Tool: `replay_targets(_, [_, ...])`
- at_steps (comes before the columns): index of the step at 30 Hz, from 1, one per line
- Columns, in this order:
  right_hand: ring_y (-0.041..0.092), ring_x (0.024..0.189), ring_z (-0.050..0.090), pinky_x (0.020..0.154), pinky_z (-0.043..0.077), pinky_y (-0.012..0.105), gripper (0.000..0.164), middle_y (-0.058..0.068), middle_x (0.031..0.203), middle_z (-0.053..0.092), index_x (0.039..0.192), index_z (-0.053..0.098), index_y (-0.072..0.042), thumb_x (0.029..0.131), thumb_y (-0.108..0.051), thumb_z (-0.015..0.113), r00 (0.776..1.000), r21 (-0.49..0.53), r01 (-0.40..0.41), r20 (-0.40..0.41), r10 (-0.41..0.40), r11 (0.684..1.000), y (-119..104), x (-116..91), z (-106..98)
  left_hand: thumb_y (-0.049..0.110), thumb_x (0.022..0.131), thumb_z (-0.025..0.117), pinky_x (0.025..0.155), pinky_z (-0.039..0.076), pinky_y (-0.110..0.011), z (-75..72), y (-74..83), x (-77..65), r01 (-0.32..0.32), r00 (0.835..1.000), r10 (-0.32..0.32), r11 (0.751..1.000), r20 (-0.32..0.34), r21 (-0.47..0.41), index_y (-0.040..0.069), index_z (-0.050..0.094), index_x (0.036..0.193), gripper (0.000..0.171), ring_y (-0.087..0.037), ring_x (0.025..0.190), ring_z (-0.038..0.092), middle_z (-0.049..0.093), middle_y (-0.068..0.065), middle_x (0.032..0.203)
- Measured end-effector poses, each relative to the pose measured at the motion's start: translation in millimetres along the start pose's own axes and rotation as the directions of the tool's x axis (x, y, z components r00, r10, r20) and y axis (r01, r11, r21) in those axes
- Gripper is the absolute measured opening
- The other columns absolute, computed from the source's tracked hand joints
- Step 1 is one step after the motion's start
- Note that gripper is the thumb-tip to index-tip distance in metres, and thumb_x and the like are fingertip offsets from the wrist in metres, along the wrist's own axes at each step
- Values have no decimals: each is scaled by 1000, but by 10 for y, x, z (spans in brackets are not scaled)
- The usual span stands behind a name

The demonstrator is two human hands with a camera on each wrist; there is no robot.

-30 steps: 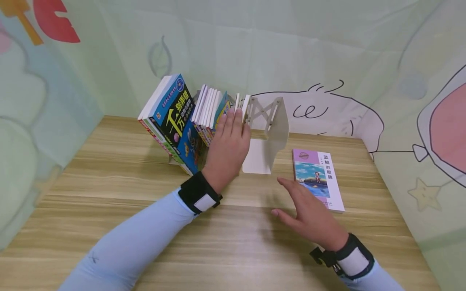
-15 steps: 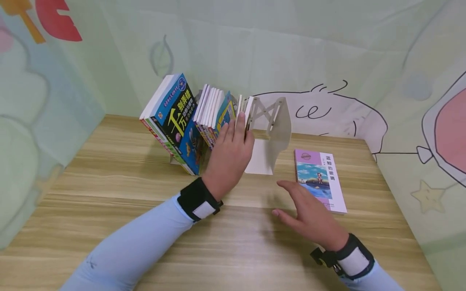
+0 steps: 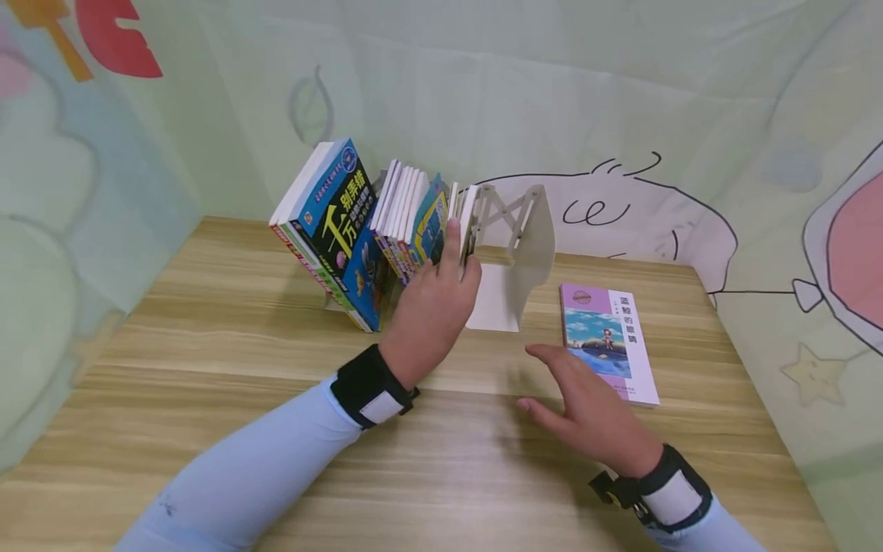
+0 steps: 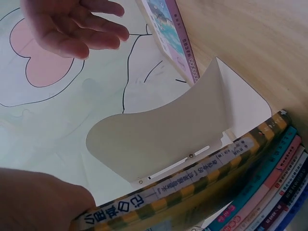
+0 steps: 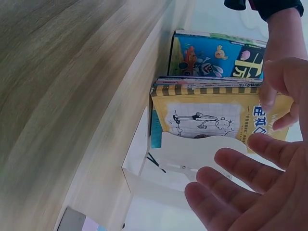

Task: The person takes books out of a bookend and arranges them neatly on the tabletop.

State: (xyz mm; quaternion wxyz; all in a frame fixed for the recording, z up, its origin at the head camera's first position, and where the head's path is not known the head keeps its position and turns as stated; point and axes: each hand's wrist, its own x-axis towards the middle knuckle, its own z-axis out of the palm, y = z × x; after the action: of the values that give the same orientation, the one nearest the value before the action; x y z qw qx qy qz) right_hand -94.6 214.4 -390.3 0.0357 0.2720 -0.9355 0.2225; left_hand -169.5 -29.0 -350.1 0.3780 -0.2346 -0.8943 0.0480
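Observation:
My left hand (image 3: 425, 310) touches a yellow-and-black striped book (image 5: 197, 113) at the right end of an upright row, its index finger extended along the top. In the right wrist view the fingertips overlap the cover's upper part. The spine shows in the left wrist view, beside thin coloured books (image 4: 269, 183). A white metal book stand (image 3: 534, 249) holds the row, with a gap between the striped book and its right end plate. My right hand (image 3: 593, 410) hovers with fingers spread, holding nothing, just left of a purple-and-white book (image 3: 596, 337) lying flat, cover up.
Larger blue-and-black books (image 3: 338, 230) lean at the left end of the row. The wood-grain table (image 3: 455, 475) ends at a printed cloth backdrop (image 3: 552, 100) behind and on both sides.
The left hand's fingers have drawn down slightly from the book tops, leaving the index finger extended and uncovering more of the blue-and-yellow cover. My right hand has hardly moved.

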Motion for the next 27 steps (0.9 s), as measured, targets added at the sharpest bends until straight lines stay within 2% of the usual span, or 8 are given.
replay_targets(5, [25, 133, 51, 108, 46, 48, 68, 8, 145, 52, 148, 43, -9, 94, -43, 68, 1000, 18, 7, 1, -7, 1000, 13, 13, 17, 4, 100, 55, 62, 51, -28, -40, -14, -60, -29, 1000, 30, 999, 6, -32, 0, 65, 117, 20, -17, 62, 57, 41, -36, 148])
replay_targets(11, [24, 133, 52, 107, 47, 49, 68, 7, 145, 52, 148, 43, -11, 94, -42, 69, 1000, 40, -1, 24, 0, 999, -16, 49, 27, 4, 97, 61, 58, 50, -28, -53, -38, -143, -34, 999, 33, 999, -10, -43, -1, 68, 109, 14, -21, 66, 60, 40, -37, 149])
replay_targets(15, [24, 133, 52, 107, 47, 48, 67, 7, 145, 53, 148, 43, -11, 94, -39, 70, 1000, 31, 2, 23, -2, 1000, -14, 51, 30, 4, 96, 63, 56, 49, -28, -53, -40, -188, -37, 999, 36, 998, -33, -41, 0, 68, 106, 12, -22, 65, 62, 41, -37, 148])
replay_targets(22, [24, 133, 52, 107, 47, 48, 64, 6, 144, 53, 147, 44, -13, 94, -37, 70, 1000, 21, -8, 29, 7, 1000, -11, 39, 43, 3, 97, 58, 55, 48, -28, -62, 1, -267, -65, 995, 62, 997, -74, -48, 1, 67, 99, 9, -18, 62, 57, 39, -35, 150])
replay_targets(27, [24, 133, 52, 106, 48, 49, 64, 5, 144, 53, 147, 44, -12, 94, -39, 69, 999, 27, -31, 46, 30, 999, -19, 44, 40, 4, 97, 61, 47, 44, -24, -56, 2, -346, -66, 994, 60, 995, -94, -69, 2, 65, 97, 5, -18, 63, 59, 38, -34, 152])
